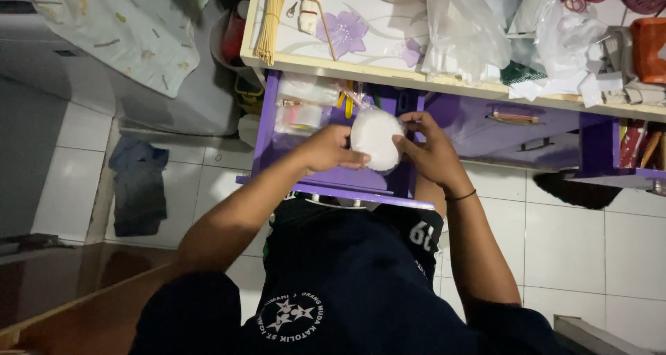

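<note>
Both my hands hold a small clear plastic bag filled with white powder (374,136), round and bulging, above an open purple drawer (326,178). My left hand (326,149) cups the bag from the left, thumb along its lower edge. On the right side, my right hand (429,147) grips it, with fingers pinching near the bag's twisted top. Inside the drawer lie clear plastic packets (302,109) and a yellow-handled item (347,100).
A flowered tabletop (361,36) above the drawer carries a bundle of thin sticks (270,22), crumpled clear plastic bags (465,29) and an orange container (649,46). A second purple drawer (610,161) stands open at right. A dark cloth (139,185) lies on the white tiled floor.
</note>
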